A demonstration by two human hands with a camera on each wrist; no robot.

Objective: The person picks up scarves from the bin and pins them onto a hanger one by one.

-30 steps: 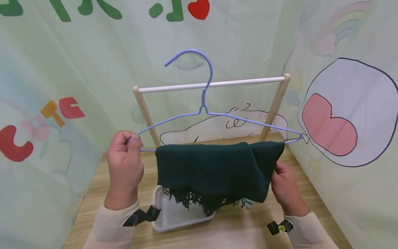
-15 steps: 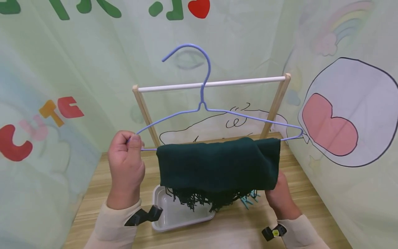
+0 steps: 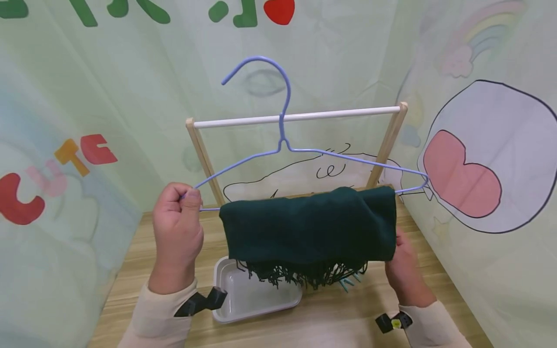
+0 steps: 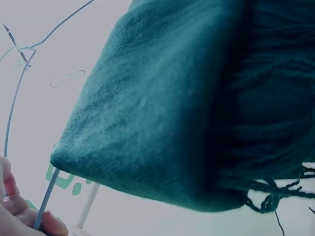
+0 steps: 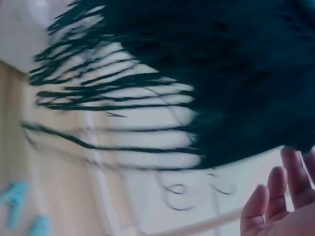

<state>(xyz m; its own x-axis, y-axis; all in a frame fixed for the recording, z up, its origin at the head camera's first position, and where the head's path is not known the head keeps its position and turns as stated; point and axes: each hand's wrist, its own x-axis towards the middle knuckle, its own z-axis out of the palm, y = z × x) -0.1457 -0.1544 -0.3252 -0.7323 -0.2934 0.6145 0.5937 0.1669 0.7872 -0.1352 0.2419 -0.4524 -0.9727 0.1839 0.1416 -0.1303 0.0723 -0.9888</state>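
Observation:
My left hand (image 3: 177, 232) grips the left corner of a blue wire clothes hanger (image 3: 283, 128), whose hook points up and to the left. A dark green scarf (image 3: 309, 232) is folded over the hanger's bottom bar, its fringe hanging below. In the left wrist view the bar comes out of the scarf's fold (image 4: 138, 108) into the curled fingers (image 4: 15, 201). My right hand (image 3: 406, 266) is at the scarf's right edge, partly behind it. The right wrist view shows its fingers (image 5: 276, 189) fairly straight, tips right at the cloth's edge; the thumb is hidden.
Behind the hanger stands a wooden rack with a white rail (image 3: 339, 115). A light grey tray (image 3: 256, 309) sits on the wood-grain table (image 3: 135, 270) beneath the scarf. Teal clips (image 3: 346, 282) lie right of the tray. Printed curtains surround the table.
The hanger has risen slightly and its right end has tipped up. The scarf's right side has been drawn straighter and flatter. My right hand moved inward, then back out along the scarf's edge.

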